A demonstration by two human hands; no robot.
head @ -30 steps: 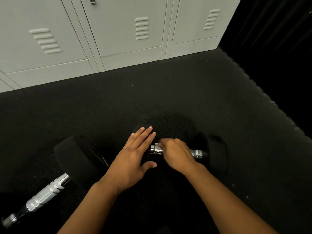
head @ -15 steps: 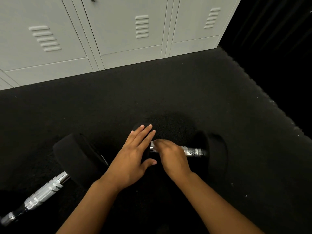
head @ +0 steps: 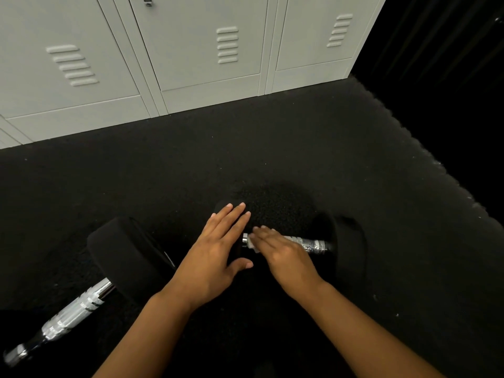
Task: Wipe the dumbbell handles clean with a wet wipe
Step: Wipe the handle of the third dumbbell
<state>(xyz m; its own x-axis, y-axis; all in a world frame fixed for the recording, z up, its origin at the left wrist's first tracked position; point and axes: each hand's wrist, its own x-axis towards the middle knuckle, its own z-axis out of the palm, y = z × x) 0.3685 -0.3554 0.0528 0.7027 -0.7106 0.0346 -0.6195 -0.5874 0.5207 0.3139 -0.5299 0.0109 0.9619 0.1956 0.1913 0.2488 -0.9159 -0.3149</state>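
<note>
**Wiping down the dumbbell on the gym floor**

No readable brand or writing anywhere. Right hand (head: 283, 255) laid over the knurled chrome handle (head: 313, 244) of the near dumbbell (head: 350, 249), fingers fairly straight and pressing a small white wet wipe (head: 252, 244) onto the bar's left end. Left hand (head: 215, 257) flat, fingers spread, resting on the dumbbell's left rubber head, mostly hiding it. Second dumbbell (head: 128, 255) just beside on the left, shiny ribbed handle angled toward the lower-left corner. Speckled black rubber flooring (head: 191, 165) underneath. Pale grey metal lockers (head: 207, 50) with louvred vents along the back.
</note>
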